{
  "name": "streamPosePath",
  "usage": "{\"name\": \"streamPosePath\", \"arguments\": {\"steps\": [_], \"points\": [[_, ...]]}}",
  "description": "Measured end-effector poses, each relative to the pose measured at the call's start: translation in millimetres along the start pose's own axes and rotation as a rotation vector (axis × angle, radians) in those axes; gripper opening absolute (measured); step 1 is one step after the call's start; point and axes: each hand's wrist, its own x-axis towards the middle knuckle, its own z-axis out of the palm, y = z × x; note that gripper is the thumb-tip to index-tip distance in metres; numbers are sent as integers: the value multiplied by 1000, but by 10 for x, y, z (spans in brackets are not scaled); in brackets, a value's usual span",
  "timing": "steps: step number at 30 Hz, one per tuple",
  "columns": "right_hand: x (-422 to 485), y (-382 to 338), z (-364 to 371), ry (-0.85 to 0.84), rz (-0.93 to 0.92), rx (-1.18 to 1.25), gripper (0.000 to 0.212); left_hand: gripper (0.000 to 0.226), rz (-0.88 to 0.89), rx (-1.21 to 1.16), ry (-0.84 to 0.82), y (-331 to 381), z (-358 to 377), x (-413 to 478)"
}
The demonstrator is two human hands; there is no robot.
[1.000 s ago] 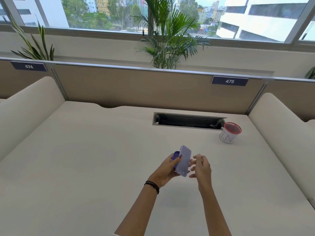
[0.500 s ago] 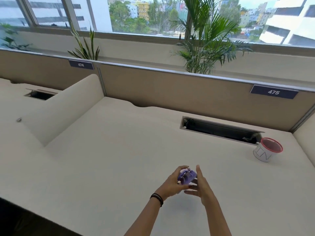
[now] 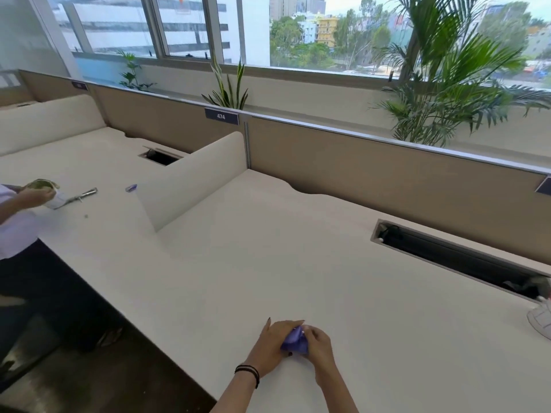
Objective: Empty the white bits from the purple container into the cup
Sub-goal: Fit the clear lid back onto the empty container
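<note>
A small purple container (image 3: 294,342) sits low over the desk near its front edge, held between both hands. My left hand (image 3: 272,342) wraps its left side and my right hand (image 3: 319,345) closes over its right side and top. Most of the container is hidden by my fingers, and no white bits show. The white cup (image 3: 542,318) is cut off by the right edge of the view, far to the right of my hands.
A dark cable slot (image 3: 456,257) runs along the back right of the desk (image 3: 298,263). A cream divider (image 3: 190,180) separates the neighbouring desk, where another person's hand (image 3: 34,196) holds something beside a metal tool (image 3: 82,196) and a purple item (image 3: 131,188).
The view has swung left, so the cup slid to the right edge and the neighbouring desk appeared. Both hands have lowered the purple container toward the desk and closed more tightly around it.
</note>
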Motion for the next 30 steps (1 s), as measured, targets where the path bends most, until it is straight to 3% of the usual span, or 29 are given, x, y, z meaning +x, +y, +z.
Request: {"name": "streamPosePath", "arguments": {"steps": [12, 21, 28, 30], "points": [[14, 254, 248, 39, -16, -106, 16, 61, 23, 240, -146, -213, -218, -110], [-84, 214, 370, 142, -199, -399, 49, 69, 0, 238, -189, -249, -258, -82], [-106, 236, 213, 85, -84, -306, 20, 69, -2, 307, -279, -204, -257, 31], [-111, 214, 176, 90, -54, -306, 22, 74, -23, 291, -310, -202, -282, 64]]}}
